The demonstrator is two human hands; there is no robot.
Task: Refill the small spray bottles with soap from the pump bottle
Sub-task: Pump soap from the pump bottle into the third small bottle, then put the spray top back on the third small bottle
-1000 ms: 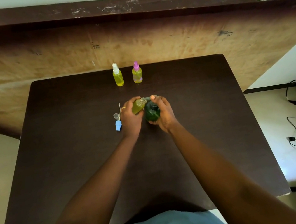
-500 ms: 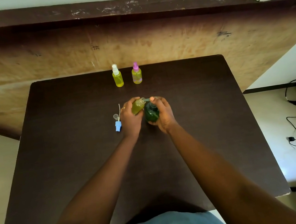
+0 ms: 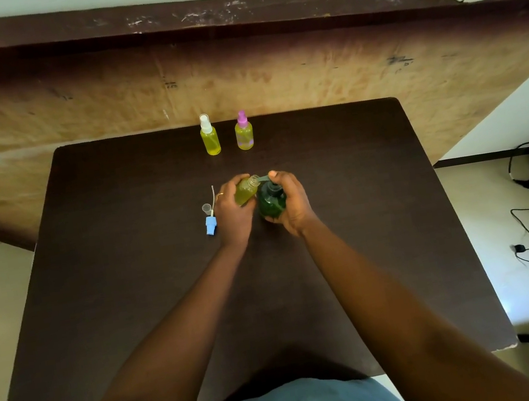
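Dark tabletop (image 3: 132, 290) is shown, over which an uncapped spray bottle (image 3: 247, 192) is held tilted in the curled left grip (image 3: 233, 212), mouth at the spout of the green pump bottle (image 3: 270, 203) clasped alongside by the right grip (image 3: 294, 203).

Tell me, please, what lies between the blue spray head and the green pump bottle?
The head view shows the left hand there, gripping the uncapped small bottle, between the blue spray head and the pump bottle.

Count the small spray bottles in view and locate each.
3. The white-topped bottle and pink-topped bottle stand at the far edge of the table; the left hand holds an uncapped bottle.
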